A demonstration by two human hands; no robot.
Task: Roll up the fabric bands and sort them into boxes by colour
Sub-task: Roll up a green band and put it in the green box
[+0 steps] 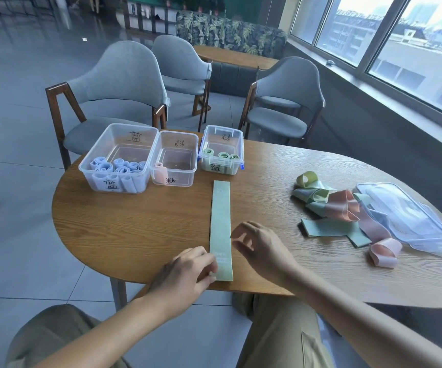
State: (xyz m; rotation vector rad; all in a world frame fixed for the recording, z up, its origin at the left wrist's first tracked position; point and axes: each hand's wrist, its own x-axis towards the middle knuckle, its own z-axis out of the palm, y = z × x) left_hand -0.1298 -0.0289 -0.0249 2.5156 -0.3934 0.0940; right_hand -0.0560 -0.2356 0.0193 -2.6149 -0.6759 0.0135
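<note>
The green band (220, 229) lies flat and straight on the wooden table (134, 229), printed "30" at its far end – the pale print by the left fingertips is too small to read. The left hand (185, 272) pinches the band's near left edge with curled fingers. The right hand (259, 247) hovers just right of the band, fingers loosely spread, holding nothing. Beyond the fingertips stand the blue-band box (119, 158), pink-band box (174, 158) and green-band box (221, 150) – each bears handwritten characters.
</note>
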